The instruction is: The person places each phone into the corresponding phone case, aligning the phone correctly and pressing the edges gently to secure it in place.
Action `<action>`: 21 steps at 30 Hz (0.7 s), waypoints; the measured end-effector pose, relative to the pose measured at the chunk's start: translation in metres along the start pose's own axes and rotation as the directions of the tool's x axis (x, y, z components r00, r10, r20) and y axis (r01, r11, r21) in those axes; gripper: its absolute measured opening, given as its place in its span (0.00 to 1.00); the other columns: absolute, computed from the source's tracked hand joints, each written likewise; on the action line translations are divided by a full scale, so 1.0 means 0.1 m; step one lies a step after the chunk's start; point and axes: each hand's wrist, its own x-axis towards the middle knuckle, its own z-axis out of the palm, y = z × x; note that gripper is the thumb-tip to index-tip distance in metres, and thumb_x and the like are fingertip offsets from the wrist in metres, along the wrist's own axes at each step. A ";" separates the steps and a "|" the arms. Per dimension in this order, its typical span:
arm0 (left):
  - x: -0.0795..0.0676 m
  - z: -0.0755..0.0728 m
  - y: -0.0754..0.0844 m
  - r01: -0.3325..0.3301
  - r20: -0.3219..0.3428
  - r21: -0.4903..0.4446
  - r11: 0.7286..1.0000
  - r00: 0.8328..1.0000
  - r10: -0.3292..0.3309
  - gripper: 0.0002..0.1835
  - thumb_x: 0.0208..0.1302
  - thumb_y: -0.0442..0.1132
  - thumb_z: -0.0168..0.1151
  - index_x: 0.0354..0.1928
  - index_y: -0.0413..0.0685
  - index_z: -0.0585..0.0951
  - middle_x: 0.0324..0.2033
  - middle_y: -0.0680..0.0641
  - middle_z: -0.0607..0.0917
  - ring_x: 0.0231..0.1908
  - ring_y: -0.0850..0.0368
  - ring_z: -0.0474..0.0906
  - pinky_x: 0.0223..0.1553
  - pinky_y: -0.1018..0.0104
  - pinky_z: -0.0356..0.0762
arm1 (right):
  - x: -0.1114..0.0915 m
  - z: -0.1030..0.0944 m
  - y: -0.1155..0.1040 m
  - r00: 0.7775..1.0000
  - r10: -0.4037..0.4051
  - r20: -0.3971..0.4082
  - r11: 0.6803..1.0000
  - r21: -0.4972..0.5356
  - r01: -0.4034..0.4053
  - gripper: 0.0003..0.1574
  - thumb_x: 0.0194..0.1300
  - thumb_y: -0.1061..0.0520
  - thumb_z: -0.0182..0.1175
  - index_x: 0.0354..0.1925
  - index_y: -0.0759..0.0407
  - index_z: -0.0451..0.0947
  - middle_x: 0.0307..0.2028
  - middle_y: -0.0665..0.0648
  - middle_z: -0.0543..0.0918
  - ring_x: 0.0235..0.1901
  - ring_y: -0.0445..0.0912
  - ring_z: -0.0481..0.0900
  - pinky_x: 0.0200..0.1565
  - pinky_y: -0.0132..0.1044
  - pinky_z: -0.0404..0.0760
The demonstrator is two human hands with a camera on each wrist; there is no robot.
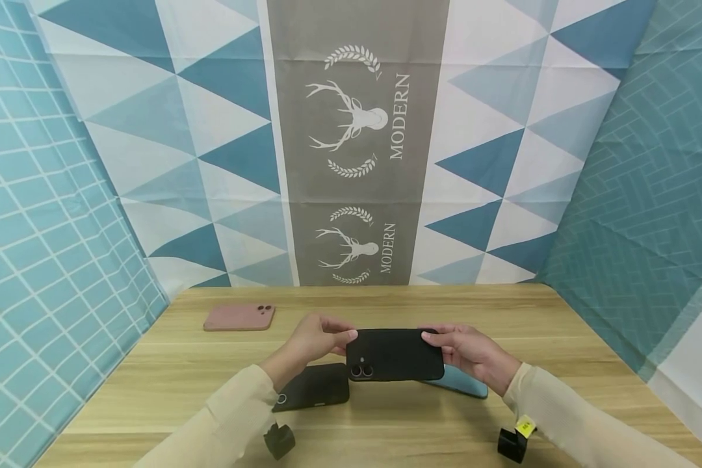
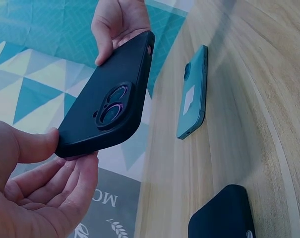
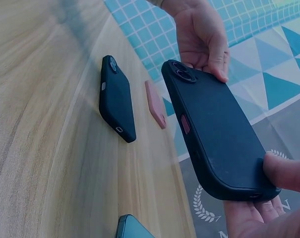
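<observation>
A phone in a black case (image 1: 398, 354) is held sideways above the table, its back and two camera rings facing me. My left hand (image 1: 318, 341) pinches its camera end, thumb on the back and fingers behind. At the opposite end my right hand (image 1: 474, 351) grips it the same way. In the right wrist view a reddish side button (image 3: 185, 124) shows through the case edge. A second black phone (image 1: 318, 387) lies on the table near my left wrist. Partly hidden behind the held phone and right hand is a blue-teal phone (image 1: 462, 382), with a white label (image 2: 188, 100) on it.
Toward the back left of the wooden table (image 1: 169, 390) lies a pink phone (image 1: 240, 317). A patterned cloth (image 1: 357, 162) hangs behind the table, with blue tiled cloth (image 1: 41, 227) at the left. Small black devices (image 1: 279, 441) hang beneath both wrists.
</observation>
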 end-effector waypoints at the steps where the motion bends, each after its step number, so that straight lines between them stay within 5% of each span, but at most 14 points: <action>1: 0.00 0.00 0.00 0.001 0.000 -0.002 1.000 1.000 -0.001 0.14 0.62 0.39 0.65 0.46 0.39 0.85 0.43 0.39 0.88 0.30 0.54 0.87 0.49 0.55 0.83 | 0.00 0.00 0.00 1.000 0.000 0.000 1.000 0.001 0.000 0.36 0.67 0.57 0.58 0.67 0.70 0.61 0.40 0.48 0.86 0.40 0.40 0.85 0.46 0.31 0.84; 21: -0.04 0.01 0.05 0.036 -0.007 0.027 0.999 0.999 -0.036 0.14 0.62 0.40 0.65 0.46 0.39 0.84 0.41 0.41 0.88 0.30 0.54 0.87 0.48 0.54 0.84 | -0.02 -0.01 0.00 1.000 0.006 0.022 1.000 -0.001 -0.006 0.37 0.68 0.57 0.57 0.68 0.71 0.58 0.40 0.48 0.86 0.40 0.39 0.85 0.46 0.31 0.84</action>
